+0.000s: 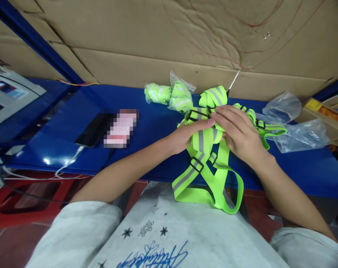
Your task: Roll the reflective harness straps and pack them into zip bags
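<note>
A neon-green reflective strap vest (201, 160) with grey bands and black buckles lies over the front edge of the blue table (158, 149), its loops hanging down toward my lap. My left hand (185, 134) grips the straps from the left, fingers curled round the bundle. My right hand (237, 130) is closed over the folded upper part of the vest, fingers pressing it together. Both hands meet at the same bunch of straps.
Two bagged green vests (170, 95) lie at the back of the table. Empty clear plastic bags (294, 123) sit to the right. A phone (95, 130) on a white cable lies to the left. A cardboard wall (169, 44) stands behind, and scissors (232, 82) lean against it.
</note>
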Demonstrator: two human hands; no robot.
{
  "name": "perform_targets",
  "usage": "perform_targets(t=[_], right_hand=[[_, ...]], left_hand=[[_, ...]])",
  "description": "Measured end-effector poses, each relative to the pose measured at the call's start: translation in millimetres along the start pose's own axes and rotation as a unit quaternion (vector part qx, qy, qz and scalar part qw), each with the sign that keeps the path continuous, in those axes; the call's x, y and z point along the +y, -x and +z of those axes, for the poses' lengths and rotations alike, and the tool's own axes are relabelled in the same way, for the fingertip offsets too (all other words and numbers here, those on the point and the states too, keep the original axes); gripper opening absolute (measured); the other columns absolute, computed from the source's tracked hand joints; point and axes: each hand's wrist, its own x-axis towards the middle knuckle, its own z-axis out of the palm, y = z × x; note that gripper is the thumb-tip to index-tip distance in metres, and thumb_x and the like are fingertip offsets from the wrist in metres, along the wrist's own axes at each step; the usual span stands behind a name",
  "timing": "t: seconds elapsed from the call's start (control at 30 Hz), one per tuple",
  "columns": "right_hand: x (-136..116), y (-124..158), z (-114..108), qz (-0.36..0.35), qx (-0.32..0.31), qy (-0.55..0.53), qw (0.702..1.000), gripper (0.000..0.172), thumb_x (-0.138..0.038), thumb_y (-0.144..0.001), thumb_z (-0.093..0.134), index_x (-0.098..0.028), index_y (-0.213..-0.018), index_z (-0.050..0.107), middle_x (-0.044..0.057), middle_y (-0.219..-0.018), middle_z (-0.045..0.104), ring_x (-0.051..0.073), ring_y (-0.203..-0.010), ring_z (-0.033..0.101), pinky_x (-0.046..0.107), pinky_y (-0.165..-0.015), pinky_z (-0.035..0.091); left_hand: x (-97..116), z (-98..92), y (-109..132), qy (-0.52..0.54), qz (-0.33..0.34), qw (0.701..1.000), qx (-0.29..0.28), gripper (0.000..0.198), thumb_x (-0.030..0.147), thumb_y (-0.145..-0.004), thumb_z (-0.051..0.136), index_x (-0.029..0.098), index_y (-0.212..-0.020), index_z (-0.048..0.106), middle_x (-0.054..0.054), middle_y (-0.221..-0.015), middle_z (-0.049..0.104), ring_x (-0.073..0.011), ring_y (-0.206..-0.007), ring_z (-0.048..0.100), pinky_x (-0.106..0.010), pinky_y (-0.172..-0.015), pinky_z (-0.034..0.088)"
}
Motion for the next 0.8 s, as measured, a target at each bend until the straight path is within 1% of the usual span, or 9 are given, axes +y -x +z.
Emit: perform_targets(t=[0.1, 0.2, 0.27, 0.33, 0.37, 0.43, 0.57, 0.7, 0.8], right_hand=[[-1.0, -4.1, -2.4, 0.016, -0.053, -0.097, 0.994, 0.064, -0.041, -0.105, 0.062, -0.035, -0.166, 0.046, 0.005, -0.170, 0.048, 0.035, -0.160, 0.044, 0.063, -0.133, 0.038], [3.8, -3.7, -1.8, 0.136, 0.008, -0.197, 0.971, 0.056, -0.048, -0.105, 0.062, -0.038, -0.159, 0.053, 0.005, -0.166, 0.053, 0.032, -0.156, 0.049, 0.059, -0.128, 0.044], [6.8, -3.8, 0.4, 0.229, 0.025, -0.238, 0.944, 0.052, -0.055, -0.100, 0.070, -0.034, -0.146, 0.065, 0.006, -0.151, 0.067, 0.031, -0.143, 0.062, 0.054, -0.119, 0.053], [6.0, -5.6, 2.6, 0.290, -0.007, -0.273, 0.917, 0.045, -0.062, -0.089, 0.081, -0.028, -0.119, 0.077, 0.005, -0.118, 0.079, 0.028, -0.114, 0.074, 0.046, -0.100, 0.063], [3.9, -7.2, 3.2, 0.306, -0.014, -0.289, 0.907, 0.043, -0.063, -0.084, 0.085, -0.027, -0.107, 0.078, 0.003, -0.102, 0.079, 0.025, -0.097, 0.075, 0.041, -0.088, 0.066], [-2.5, -10.4, 3.2, 0.315, 0.014, -0.313, 0.896, 0.043, -0.063, -0.079, 0.089, -0.026, -0.097, 0.077, 0.000, -0.086, 0.075, 0.019, -0.076, 0.070, 0.034, -0.068, 0.063], [-12.0, -10.7, 1.1, 0.311, 0.112, -0.305, 0.893, 0.039, -0.056, -0.079, 0.091, -0.028, -0.101, 0.075, -0.002, -0.084, 0.073, 0.014, -0.062, 0.062, 0.029, -0.052, 0.054], [-8.6, -4.8, 3.6, 0.269, 0.206, -0.279, 0.898, 0.032, -0.048, -0.081, 0.092, -0.029, -0.100, 0.076, -0.004, -0.086, 0.074, 0.014, -0.068, 0.063, 0.028, -0.058, 0.054], [-10.6, -7.5, 5.4, 0.256, 0.266, -0.291, 0.883, 0.033, -0.048, -0.080, 0.092, -0.028, -0.101, 0.077, -0.002, -0.093, 0.077, 0.017, -0.079, 0.070, 0.031, -0.069, 0.059]], left_hand=[[1.7, -11.1, -4.5, 0.024, 0.001, 1.000, 0.006, 0.045, 0.046, -0.077, 0.087, 0.015, -0.108, 0.076, -0.009, -0.102, 0.084, -0.0301, -0.106, 0.081, -0.051, -0.109, 0.060], [0.2, -19.6, -5.7, 0.006, 0.002, 1.000, 0.005, 0.044, 0.035, -0.068, 0.096, 0.016, -0.103, 0.079, -0.007, -0.101, 0.084, -0.0277, -0.099, 0.081, -0.049, -0.105, 0.062], [-1.2, -19.5, -3.6, -0.022, -0.006, 1.000, -0.001, 0.048, 0.032, -0.065, 0.100, 0.018, -0.106, 0.080, -0.005, -0.104, 0.084, -0.0255, -0.100, 0.080, -0.047, -0.104, 0.061], [-1.9, -15.6, -0.5, -0.041, -0.005, 0.999, 0.000, 0.053, 0.034, -0.064, 0.102, 0.020, -0.110, 0.080, -0.004, -0.106, 0.084, -0.0233, -0.098, 0.079, -0.047, -0.105, 0.060], [-2.2, -13.1, 0.9, -0.043, -0.004, 0.999, -0.003, 0.054, 0.036, -0.066, 0.102, 0.020, -0.112, 0.079, -0.004, -0.106, 0.084, -0.0227, -0.097, 0.079, -0.047, -0.105, 0.060], [-2.7, -8.3, 2.6, -0.023, -0.003, 1.000, -0.020, 0.054, 0.041, -0.071, 0.100, 0.020, -0.116, 0.078, -0.005, -0.105, 0.083, -0.0233, -0.097, 0.080, -0.048, -0.105, 0.060], [-4.6, -3.7, 1.7, 0.016, 0.010, 0.996, -0.091, 0.055, 0.046, -0.076, 0.096, 0.021, -0.121, 0.076, -0.007, -0.116, 0.083, -0.0265, -0.112, 0.079, -0.048, -0.110, 0.059], [-3.1, -2.2, 1.5, -0.073, -0.016, 0.979, -0.188, 0.043, 0.038, -0.085, 0.090, 0.021, -0.122, 0.077, -0.008, -0.129, 0.080, -0.0254, -0.132, 0.072, -0.044, -0.120, 0.053], [2.4, -0.7, 3.6, -0.097, -0.034, 0.978, -0.179, 0.046, 0.042, -0.087, 0.088, 0.021, -0.126, 0.075, -0.010, -0.133, 0.079, -0.0268, -0.132, 0.072, -0.047, -0.120, 0.053]])
